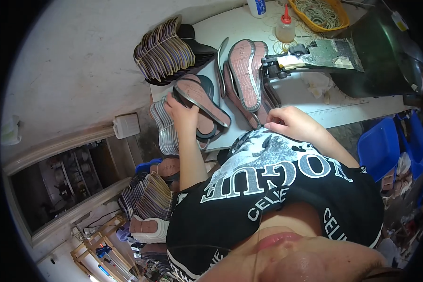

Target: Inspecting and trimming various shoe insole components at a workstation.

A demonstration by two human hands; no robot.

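Observation:
My left hand (179, 113) is closed on the edge of a pinkish-brown shoe sole (199, 96) with a dark rim, its thumb lying near the middle of the sole. Another similar sole lies partly hidden beneath it. At the table's near edge, my right hand (289, 121) has its fingers bent and drawn together. Whatever those fingertips may hold is too small or hidden to make out. Just beyond them, several pink soles (246, 75) with dark, notched rims lean and overlap in front of a green machine arm (315, 56).
A tied bundle of insoles (167, 51) stands at the far left, with grey stacked pieces (163, 124) nearer. Toward the back are a red-capped bottle (285, 30) and a yellow basket (319, 16) of bands. Blue chairs (379, 141) stand at the right.

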